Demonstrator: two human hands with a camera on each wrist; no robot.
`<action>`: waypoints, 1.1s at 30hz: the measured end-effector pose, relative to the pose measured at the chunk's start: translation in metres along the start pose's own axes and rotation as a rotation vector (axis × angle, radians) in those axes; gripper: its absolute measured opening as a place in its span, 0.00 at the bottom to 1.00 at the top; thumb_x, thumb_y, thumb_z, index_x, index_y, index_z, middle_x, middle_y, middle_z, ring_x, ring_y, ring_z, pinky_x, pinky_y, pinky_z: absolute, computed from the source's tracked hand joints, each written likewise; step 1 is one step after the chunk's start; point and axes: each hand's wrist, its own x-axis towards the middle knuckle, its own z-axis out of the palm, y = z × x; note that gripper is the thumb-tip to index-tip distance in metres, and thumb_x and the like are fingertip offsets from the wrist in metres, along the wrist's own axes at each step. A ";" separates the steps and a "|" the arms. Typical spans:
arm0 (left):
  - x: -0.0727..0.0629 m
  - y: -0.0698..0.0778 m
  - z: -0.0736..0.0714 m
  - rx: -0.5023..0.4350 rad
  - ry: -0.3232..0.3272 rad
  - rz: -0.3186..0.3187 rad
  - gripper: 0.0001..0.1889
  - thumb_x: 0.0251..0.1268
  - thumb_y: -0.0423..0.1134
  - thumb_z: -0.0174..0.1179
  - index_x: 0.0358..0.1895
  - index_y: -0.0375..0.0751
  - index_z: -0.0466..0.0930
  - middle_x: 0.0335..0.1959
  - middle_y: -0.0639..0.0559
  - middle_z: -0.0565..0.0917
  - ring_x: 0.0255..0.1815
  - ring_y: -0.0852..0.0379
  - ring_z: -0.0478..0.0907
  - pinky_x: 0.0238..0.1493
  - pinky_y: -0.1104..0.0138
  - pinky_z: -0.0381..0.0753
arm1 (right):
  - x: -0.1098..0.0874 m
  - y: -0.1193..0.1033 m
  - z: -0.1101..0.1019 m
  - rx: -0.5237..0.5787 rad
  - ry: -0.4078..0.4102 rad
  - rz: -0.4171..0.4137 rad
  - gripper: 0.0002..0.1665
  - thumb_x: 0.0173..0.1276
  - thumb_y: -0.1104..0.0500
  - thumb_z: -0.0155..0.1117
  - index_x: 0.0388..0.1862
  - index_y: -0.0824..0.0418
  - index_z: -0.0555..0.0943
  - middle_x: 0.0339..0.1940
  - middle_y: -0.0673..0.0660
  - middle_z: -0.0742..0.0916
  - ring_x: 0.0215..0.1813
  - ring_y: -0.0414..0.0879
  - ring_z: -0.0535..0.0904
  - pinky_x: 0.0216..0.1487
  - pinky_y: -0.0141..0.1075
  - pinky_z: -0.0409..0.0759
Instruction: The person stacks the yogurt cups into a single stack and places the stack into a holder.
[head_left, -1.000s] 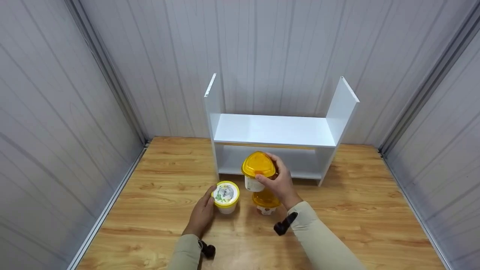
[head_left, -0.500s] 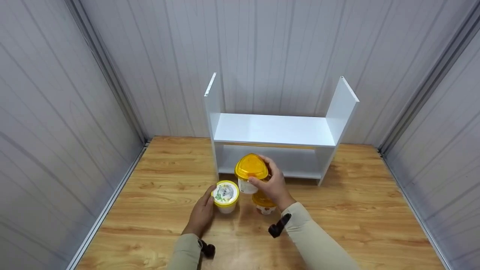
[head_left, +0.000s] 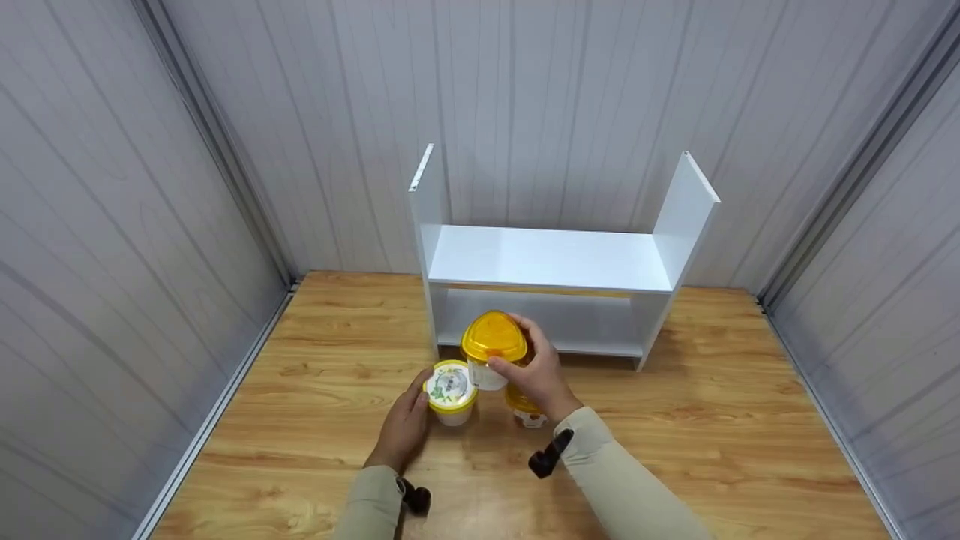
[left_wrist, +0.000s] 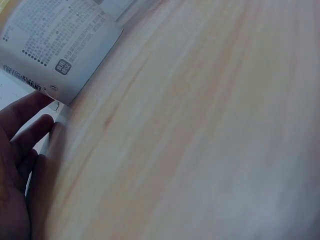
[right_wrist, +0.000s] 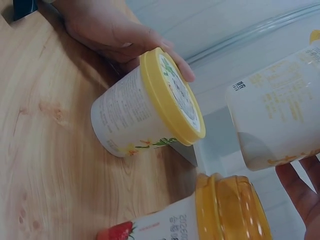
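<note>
A round white tub (head_left: 450, 386) with a yellow-rimmed, printed lid stands on the wooden table; my left hand (head_left: 400, 427) holds it from the left side. In the left wrist view, the tub's printed wall (left_wrist: 75, 45) shows above the fingers. My right hand (head_left: 538, 379) grips a white cup (head_left: 491, 341) with a domed, clear amber lid, lifted off the table. This cup hangs close to the tub's right side; contact cannot be told. A second amber-lidded cup (head_left: 531, 419), with a strawberry print in the right wrist view, stands below the right hand, partly hidden.
Behind the cups stands a white two-tier shelf (head_left: 551, 259) with tall side panels (head_left: 684, 217). Pale panelled walls (head_left: 525, 112) enclose the wooden table (head_left: 315, 337) at the back and both sides. Each wrist carries a small black device (head_left: 551, 454).
My right hand has moved left and slightly toward me with the amber-lidded cup, closing the distance to the tub. The left hand and the tub have stayed in place.
</note>
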 end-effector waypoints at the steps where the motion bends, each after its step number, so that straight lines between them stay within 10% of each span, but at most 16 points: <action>1: 0.000 0.000 0.000 0.005 0.001 0.000 0.26 0.84 0.51 0.40 0.79 0.53 0.61 0.76 0.45 0.66 0.77 0.43 0.61 0.76 0.46 0.58 | 0.000 0.000 0.001 0.000 -0.001 0.005 0.47 0.60 0.51 0.79 0.75 0.51 0.66 0.65 0.54 0.78 0.62 0.51 0.77 0.67 0.48 0.76; 33: 0.000 0.003 0.001 0.030 0.017 -0.076 0.25 0.84 0.53 0.41 0.79 0.59 0.61 0.75 0.48 0.69 0.76 0.45 0.64 0.76 0.45 0.59 | 0.000 -0.001 0.033 0.046 -0.060 0.058 0.48 0.61 0.53 0.78 0.76 0.55 0.64 0.69 0.55 0.75 0.65 0.50 0.76 0.69 0.44 0.74</action>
